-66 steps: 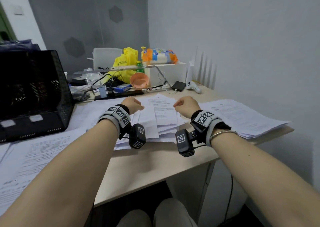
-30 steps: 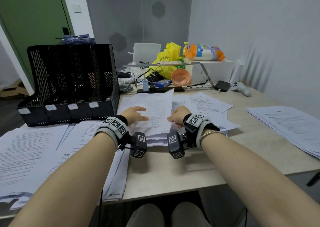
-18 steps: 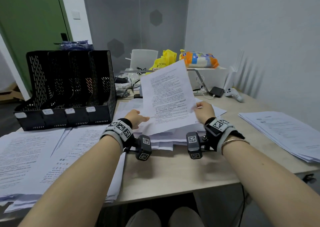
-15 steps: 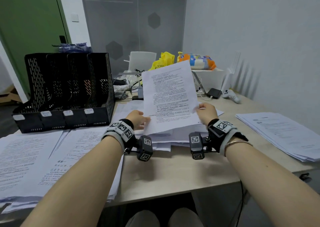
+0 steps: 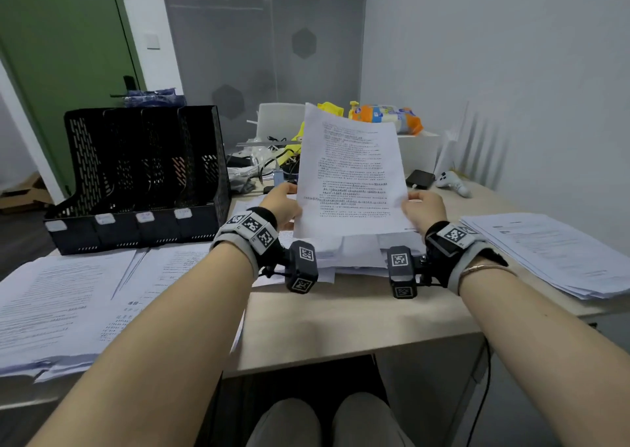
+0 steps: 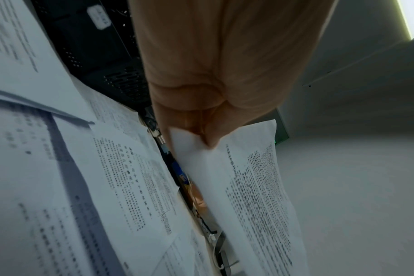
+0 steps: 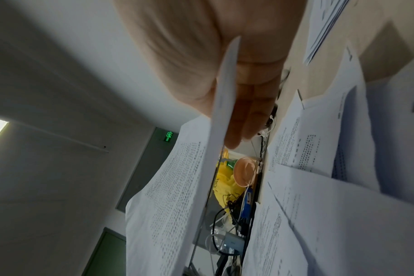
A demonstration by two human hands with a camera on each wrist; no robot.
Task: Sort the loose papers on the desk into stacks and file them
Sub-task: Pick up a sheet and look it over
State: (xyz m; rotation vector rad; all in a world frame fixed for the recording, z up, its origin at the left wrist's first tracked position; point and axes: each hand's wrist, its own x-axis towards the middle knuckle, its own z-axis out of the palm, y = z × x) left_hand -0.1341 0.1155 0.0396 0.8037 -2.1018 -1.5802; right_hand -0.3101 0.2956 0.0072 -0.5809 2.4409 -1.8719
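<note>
I hold a printed sheet upright above the loose pile of papers in the middle of the desk. My left hand pinches its left edge and my right hand pinches its right edge. The left wrist view shows the left hand with thumb and fingers closed on the sheet. In the right wrist view the right hand has its thumb on one face of the sheet and fingers behind it. A black four-slot file rack stands at the back left.
Stacked papers cover the desk's left side, and another stack lies at the right edge. Behind the pile are cables, a yellow bag, an orange package, a white game controller and a black box.
One second ago both hands lay on the pile with the sheet flat. Since then they have lifted the sheet upright; in the last half second it has risen slightly.
</note>
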